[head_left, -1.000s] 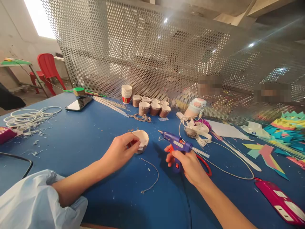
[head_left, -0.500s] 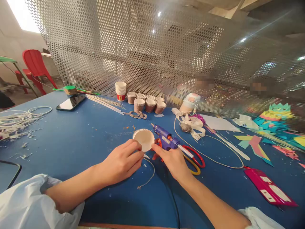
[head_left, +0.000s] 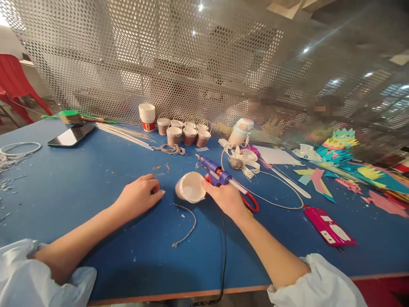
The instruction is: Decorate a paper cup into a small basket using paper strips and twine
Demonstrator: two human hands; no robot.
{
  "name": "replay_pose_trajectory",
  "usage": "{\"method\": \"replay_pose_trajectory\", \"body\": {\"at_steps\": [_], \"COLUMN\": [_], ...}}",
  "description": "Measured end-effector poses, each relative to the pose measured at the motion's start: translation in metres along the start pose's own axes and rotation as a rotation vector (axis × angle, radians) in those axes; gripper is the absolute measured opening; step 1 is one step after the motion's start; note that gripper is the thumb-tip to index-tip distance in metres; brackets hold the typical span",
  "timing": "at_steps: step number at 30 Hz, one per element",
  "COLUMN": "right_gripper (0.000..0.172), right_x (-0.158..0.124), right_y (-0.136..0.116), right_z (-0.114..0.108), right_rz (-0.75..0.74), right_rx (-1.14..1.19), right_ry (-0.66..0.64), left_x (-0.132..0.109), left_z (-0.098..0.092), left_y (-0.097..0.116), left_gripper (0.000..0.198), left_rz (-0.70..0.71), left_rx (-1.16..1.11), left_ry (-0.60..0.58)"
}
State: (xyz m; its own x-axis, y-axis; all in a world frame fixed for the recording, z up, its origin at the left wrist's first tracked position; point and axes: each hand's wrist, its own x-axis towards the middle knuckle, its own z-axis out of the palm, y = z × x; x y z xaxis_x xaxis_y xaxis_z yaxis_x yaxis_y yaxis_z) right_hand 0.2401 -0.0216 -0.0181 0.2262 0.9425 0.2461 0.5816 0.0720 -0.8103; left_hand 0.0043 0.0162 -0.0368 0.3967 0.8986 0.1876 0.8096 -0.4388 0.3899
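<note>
My right hand (head_left: 225, 196) grips the rim of a paper cup (head_left: 193, 187) with a brownish wrapped outside, tilted so its pale inside faces me. To the left, my left hand (head_left: 140, 194) is closed above the table, apart from the cup. A small white scrap (head_left: 163, 192) shows at its fingertips. A purple glue gun (head_left: 215, 170) lies just beyond my right hand, a glue stick poking from its back. Red-handled scissors (head_left: 252, 202) are partly hidden under it and my wrist. A short piece of twine (head_left: 191, 226) curves below the cup.
Several wrapped cups (head_left: 188, 134) stand at the back beside a stack of white cups (head_left: 147, 115). A phone (head_left: 70, 135) lies at left. Measuring tape (head_left: 252, 166), a bottle (head_left: 241, 130), a magenta pouch (head_left: 329, 227) and paper pieces (head_left: 315, 179) lie rightward. A black cable (head_left: 224, 256) crosses the front edge.
My left hand has moved left, off the cup, with a white scrap at its fingertips. My right hand keeps the cup, now tipped so its wrapped side shows. The camera view has shifted right.
</note>
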Motion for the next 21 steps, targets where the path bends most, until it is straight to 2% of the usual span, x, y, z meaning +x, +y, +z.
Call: {"method": "replay_pose_trajectory", "body": {"at_steps": [2,6,9,11,13,14,17,21], "right_gripper": [0.018,0.017,0.018,0.018,0.017,0.016,0.014,0.011], "right_x": [-0.002,-0.005,-0.006,-0.007,-0.008,-0.009,-0.014,-0.023], "right_y": [-0.004,-0.001,0.0,-0.001,-0.003,-0.006,-0.013,-0.021], "right_z": [-0.001,0.0,0.0,0.0,0.0,0.0,0.002,0.005], "right_rz": [-0.01,-0.109,-0.128,-0.129,-0.155,-0.172,-0.214,-0.315], "right_rx": [-0.039,0.004,0.04,0.056,0.065,0.064,0.076,0.079], "right_ry": [-0.03,-0.043,-0.046,-0.035,-0.028,-0.036,-0.108,-0.108], "left_x": [0.003,0.005,0.006,0.006,0.003,0.001,-0.005,-0.01], "left_z": [0.003,0.003,-0.003,-0.01,-0.016,-0.018,-0.021,-0.017], "left_y": [-0.007,-0.016,-0.014,-0.006,0.005,0.012,0.03,0.035], "left_gripper": [0.026,0.025,0.025,0.028,0.03,0.033,0.049,0.058], "left_rz": [-0.01,-0.005,-0.054,-0.08,-0.102,-0.116,-0.14,-0.205], "left_rx": [0.017,0.0,-0.105,-0.227,-0.408,-0.533,-0.891,-1.094], "left_ry": [-0.05,-0.045,0.059,0.171,0.215,0.192,-0.044,-0.281]}}
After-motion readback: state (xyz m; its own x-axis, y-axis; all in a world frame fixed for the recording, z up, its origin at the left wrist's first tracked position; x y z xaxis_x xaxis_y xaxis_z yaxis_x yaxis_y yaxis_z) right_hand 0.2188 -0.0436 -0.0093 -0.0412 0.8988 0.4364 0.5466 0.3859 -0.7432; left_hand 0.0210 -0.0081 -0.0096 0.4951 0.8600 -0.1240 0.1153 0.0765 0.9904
